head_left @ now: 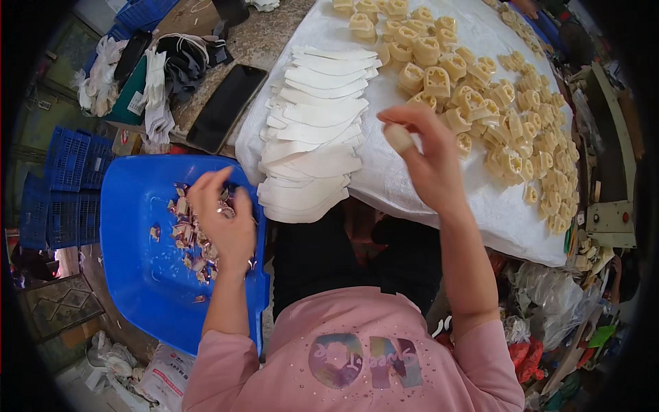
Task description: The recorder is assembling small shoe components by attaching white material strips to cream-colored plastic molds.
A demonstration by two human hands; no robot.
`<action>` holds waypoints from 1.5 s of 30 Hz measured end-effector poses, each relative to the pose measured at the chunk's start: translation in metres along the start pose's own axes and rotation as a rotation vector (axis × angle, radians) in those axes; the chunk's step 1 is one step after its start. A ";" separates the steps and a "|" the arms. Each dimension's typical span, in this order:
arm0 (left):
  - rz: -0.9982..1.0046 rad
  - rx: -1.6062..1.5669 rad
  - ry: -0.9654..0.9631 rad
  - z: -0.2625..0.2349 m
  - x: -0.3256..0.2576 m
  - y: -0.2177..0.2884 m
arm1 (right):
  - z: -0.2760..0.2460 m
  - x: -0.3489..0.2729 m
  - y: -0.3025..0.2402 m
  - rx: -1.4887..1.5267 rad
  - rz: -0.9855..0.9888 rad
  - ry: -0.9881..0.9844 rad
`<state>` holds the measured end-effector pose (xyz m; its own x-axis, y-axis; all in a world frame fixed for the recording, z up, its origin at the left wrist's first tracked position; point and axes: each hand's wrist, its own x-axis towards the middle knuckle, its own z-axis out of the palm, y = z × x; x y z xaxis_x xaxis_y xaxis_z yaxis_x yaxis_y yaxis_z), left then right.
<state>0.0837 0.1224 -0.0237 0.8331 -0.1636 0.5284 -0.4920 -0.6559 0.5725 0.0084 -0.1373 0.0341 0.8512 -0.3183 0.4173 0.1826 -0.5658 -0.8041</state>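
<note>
My left hand [224, 223] hovers over a deep blue plastic tub [130, 233], its fingers curved and apart, with nothing visible in them. Under and around it, small shiny purple-and-tan pieces [185, 230] lie heaped in the tub. My right hand [427, 154] hangs above the white-covered table, thumb and forefinger apart. A tan covering wraps the thumb tip. Between my hands, thin white curved cut pieces [312, 147] overlap in a long row running away from me. Beyond my right hand, many cream-coloured hollow moulded parts [470, 99] are piled.
A black phone [226, 108] lies on the worn surface behind the tub. Past it are dark and white gloves or cloths [175, 69]. Blue crates [68, 161] stand at the far left. Plastic bags and scraps [549, 299] crowd the right side. Part of another person's hand [527, 8] shows at the top right.
</note>
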 end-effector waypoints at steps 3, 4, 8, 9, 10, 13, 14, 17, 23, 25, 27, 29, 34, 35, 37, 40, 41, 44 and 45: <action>0.296 -0.225 -0.191 0.021 0.022 0.038 | 0.018 0.017 0.029 -0.234 -0.011 -0.016; 0.295 -0.220 -0.182 0.026 0.025 0.045 | 0.024 0.021 0.032 -0.329 -0.042 -0.034; 0.475 -0.177 -0.266 0.045 0.032 0.057 | 0.047 0.036 0.034 -0.384 -0.250 -0.044; 0.485 -0.116 -0.278 0.050 0.033 0.056 | 0.053 0.038 0.032 -0.385 -0.255 -0.038; 0.491 -0.098 -0.272 0.053 0.032 0.054 | 0.059 0.041 0.028 -0.423 -0.261 -0.077; 0.492 -0.105 -0.263 0.056 0.028 0.053 | 0.071 0.048 0.020 -0.501 -0.248 -0.149; 0.498 -0.105 -0.260 0.057 0.027 0.054 | 0.077 0.051 0.022 -0.540 -0.239 -0.195; 0.501 -0.119 -0.242 0.057 0.025 0.057 | 0.086 0.059 0.023 -0.607 -0.266 -0.238; 0.500 -0.099 -0.255 0.055 0.023 0.050 | 0.096 0.061 0.022 -0.537 -0.234 -0.286; 0.491 -0.096 -0.261 0.056 0.024 0.050 | 0.094 0.056 0.025 -0.497 -0.231 -0.256; 0.493 -0.087 -0.257 0.056 0.025 0.051 | 0.088 0.049 0.030 -0.298 -0.302 -0.132; 0.486 -0.084 -0.276 0.055 0.026 0.053 | 0.075 0.042 0.032 -0.208 -0.241 -0.130; 0.480 -0.070 -0.283 0.056 0.025 0.049 | 0.026 0.018 0.027 0.405 0.030 0.247; 0.474 -0.064 -0.286 0.055 0.024 0.047 | 0.013 0.015 0.013 0.525 0.054 0.300; 0.461 -0.024 -0.332 0.047 0.025 0.059 | -0.010 0.003 -0.002 0.523 0.024 0.349; 0.433 -0.143 -0.481 0.032 0.023 0.090 | -0.021 -0.025 -0.012 0.513 0.140 0.355; 0.411 -0.302 -0.585 0.031 0.020 0.101 | -0.023 -0.034 -0.010 0.469 0.137 0.301; 0.319 -0.608 -0.728 0.039 0.002 0.130 | -0.015 -0.057 -0.012 0.431 0.081 0.234; 0.277 -0.699 -0.754 0.048 -0.006 0.132 | -0.012 -0.064 -0.009 0.400 0.062 0.208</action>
<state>0.0254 0.0016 0.0187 0.4935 -0.8136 0.3074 -0.5243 0.0037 0.8515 -0.0538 -0.1210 0.0200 0.7569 -0.5115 0.4068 0.3450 -0.2160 -0.9134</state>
